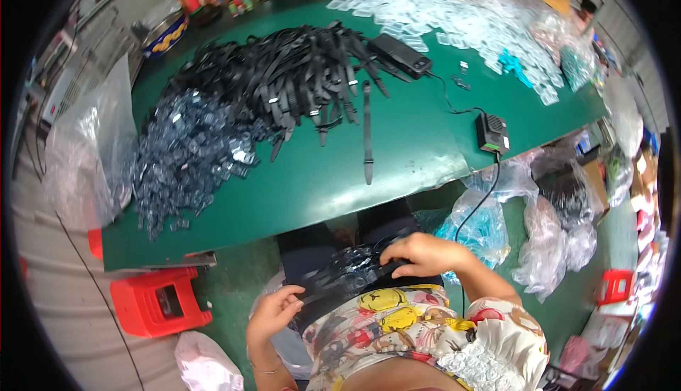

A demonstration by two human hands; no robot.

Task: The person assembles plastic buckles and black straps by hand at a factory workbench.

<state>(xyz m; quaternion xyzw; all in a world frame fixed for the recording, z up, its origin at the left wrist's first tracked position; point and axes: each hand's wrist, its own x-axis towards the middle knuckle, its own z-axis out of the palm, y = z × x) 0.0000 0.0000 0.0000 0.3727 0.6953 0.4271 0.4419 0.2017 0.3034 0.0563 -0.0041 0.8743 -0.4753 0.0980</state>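
Over my lap lie black straps point(323, 283) with a heap of small glossy dark translucent plastic pieces point(357, 263) among them. My left hand point(273, 313) is at the left end of these straps, its thumb and forefinger apart. On the other side of the heap, my right hand point(423, 255) has its fingers curled round black strap material; the exact grip is partly hidden. A single black strap point(367, 132) lies lengthwise on the green table point(305, 196) ahead of me. Behind it is a big pile of black straps point(284, 72), with many bluish translucent plastic pieces point(188, 153) to its left.
Clear flat plastic pieces point(454, 22) cover the far right of the table. A black box-shaped device point(401, 56) is wired to a small black unit point(492, 132) at the table's edge. A red stool point(157, 302) stands at left; plastic bags point(546, 242) fill the right floor.
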